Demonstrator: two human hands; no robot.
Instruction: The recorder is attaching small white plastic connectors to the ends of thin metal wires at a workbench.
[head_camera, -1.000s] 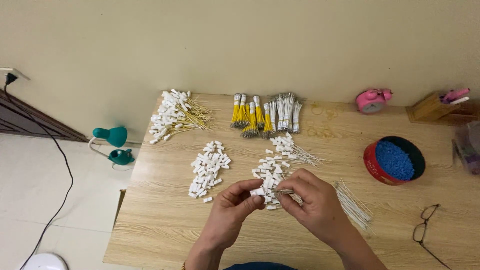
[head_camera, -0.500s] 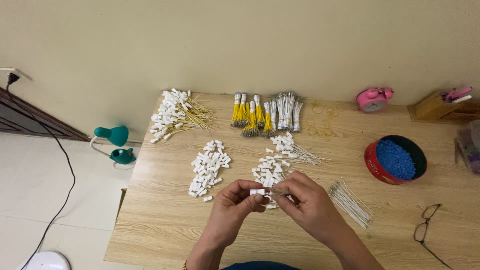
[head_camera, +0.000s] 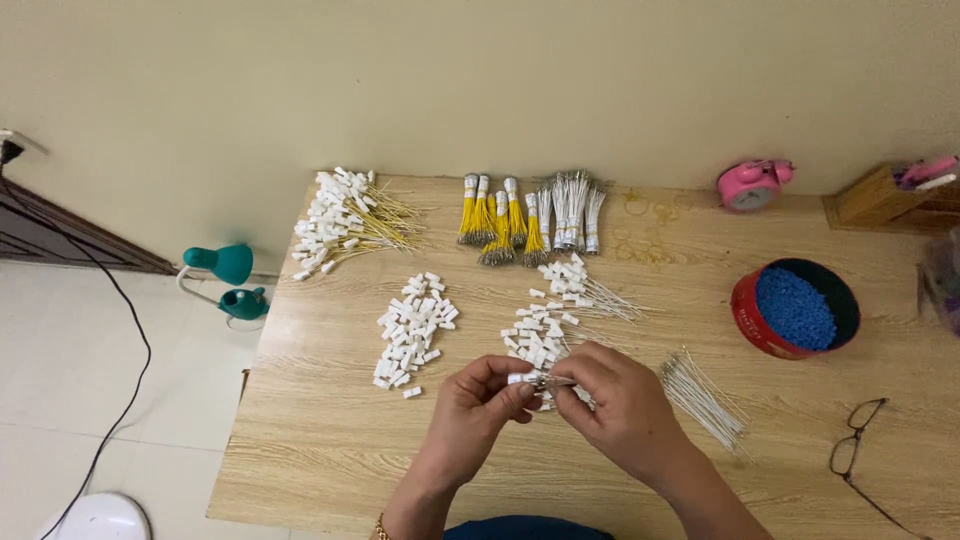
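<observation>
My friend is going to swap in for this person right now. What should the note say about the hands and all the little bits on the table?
Left hand: fingers pinch a small white connector.
Right hand: fingers pinch a thin wire at that connector; the joint itself is too small to make out.
On the wooden table: loose white connectors to the left, loose white wires to the right.
Done, by the look of it: white pieces with wires just beyond the hands, yellow-wired ones at the far left.
Left: both loose piles, plus bundled yellow and white wires at the back.
</observation>
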